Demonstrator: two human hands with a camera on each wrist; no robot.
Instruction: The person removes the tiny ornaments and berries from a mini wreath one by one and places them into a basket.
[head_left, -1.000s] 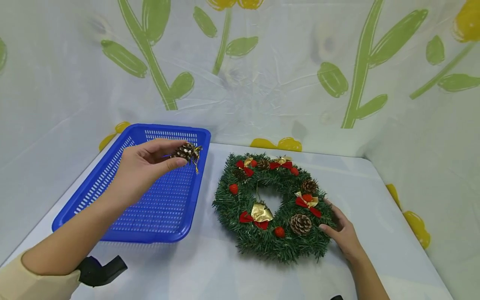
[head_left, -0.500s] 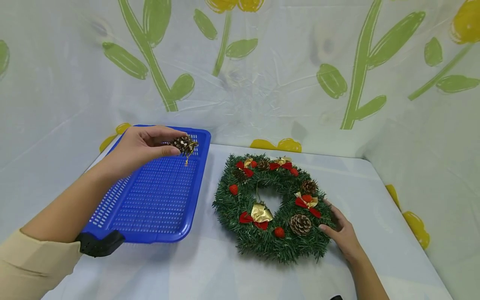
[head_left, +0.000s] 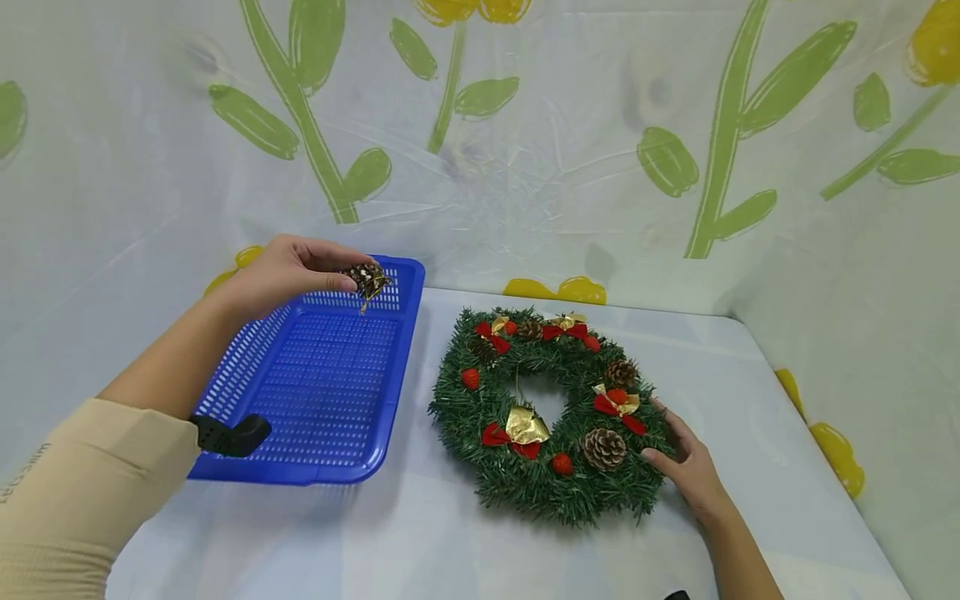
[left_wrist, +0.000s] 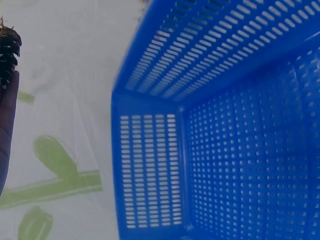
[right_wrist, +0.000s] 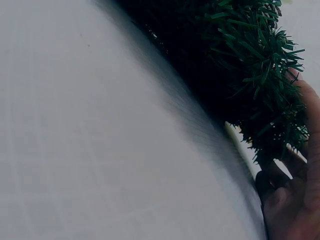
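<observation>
Pine cone (head_left: pixel 367 278) in left fingers (head_left: pixel 337 251) — axis sideways, stringed end (head_left: pixel 383 282) rightward

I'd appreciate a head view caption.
Left hand pinches brown pinecone near blue plastic basket; right hand holds round green wreath.

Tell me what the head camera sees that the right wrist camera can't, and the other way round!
Only the head view: the blue basket, the left hand pinching a pine cone, the red and gold bows, and the hole in the middle of the wreath.

Only the right wrist view: the wreath's dark, shaded side up close, with bits of light peeking between the needles and the fingers.

Both: part of the right hand holding the wreath's edge, and the pale table.
</observation>
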